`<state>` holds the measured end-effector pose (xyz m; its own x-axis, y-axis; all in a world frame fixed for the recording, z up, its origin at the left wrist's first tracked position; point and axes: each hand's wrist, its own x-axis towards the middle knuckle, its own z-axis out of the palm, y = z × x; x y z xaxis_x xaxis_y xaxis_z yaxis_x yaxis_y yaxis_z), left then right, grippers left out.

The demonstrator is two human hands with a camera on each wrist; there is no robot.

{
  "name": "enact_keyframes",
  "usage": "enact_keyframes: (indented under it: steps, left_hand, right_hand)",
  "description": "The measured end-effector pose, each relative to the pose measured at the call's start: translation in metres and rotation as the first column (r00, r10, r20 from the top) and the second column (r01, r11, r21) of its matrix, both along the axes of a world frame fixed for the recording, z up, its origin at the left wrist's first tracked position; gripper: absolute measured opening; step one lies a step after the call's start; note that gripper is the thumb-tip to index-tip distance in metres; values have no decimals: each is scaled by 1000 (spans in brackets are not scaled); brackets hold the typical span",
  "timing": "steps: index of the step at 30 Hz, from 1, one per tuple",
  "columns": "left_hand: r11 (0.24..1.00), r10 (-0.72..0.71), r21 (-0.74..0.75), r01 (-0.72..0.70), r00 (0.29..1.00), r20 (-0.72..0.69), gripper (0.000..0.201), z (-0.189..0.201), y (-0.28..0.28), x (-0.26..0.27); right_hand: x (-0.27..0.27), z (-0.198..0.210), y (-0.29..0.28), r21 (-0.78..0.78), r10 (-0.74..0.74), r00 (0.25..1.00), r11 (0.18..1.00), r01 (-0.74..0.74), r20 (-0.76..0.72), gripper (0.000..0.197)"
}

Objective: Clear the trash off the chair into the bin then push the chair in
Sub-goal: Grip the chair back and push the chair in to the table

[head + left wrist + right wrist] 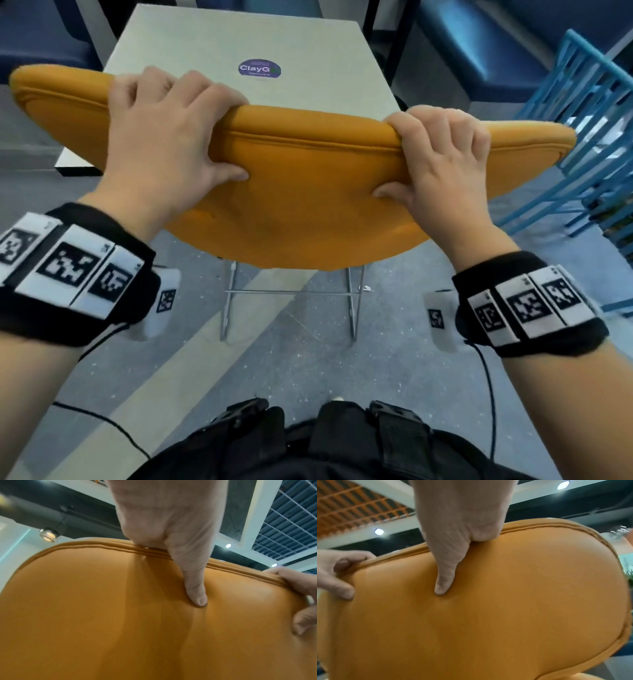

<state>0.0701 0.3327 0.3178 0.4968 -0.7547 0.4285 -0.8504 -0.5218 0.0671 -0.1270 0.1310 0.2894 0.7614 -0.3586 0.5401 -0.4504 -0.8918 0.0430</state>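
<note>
An orange padded chair on thin metal legs stands in front of me, its backrest facing me. My left hand grips the top edge of the backrest, fingers curled over the far side and thumb pressed into the back. My right hand grips the same edge further right in the same way. Both wrist views show a thumb dug into the orange padding. The seat is hidden behind the backrest, and no trash or bin is clearly visible.
A pale rectangular table with a round purple sticker stands just beyond the chair. A blue slatted metal frame leans at the right. Dark blue seats line the back. Black cables trail on the grey floor.
</note>
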Motion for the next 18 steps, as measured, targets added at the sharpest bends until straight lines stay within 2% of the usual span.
enact_keyframes:
  steps: [8,18]
  left_hand:
    - [999,-35,-26,35,999,0,64,-5,-39,-26]
    - [999,-47,-22,48,997,61,66,-7,-68,-38]
  right_hand:
    - [-21,6,-50,65,-8,999,998,11,-48,67]
    - [-30,8,-86,30,4,998,1000,-2,-63,69]
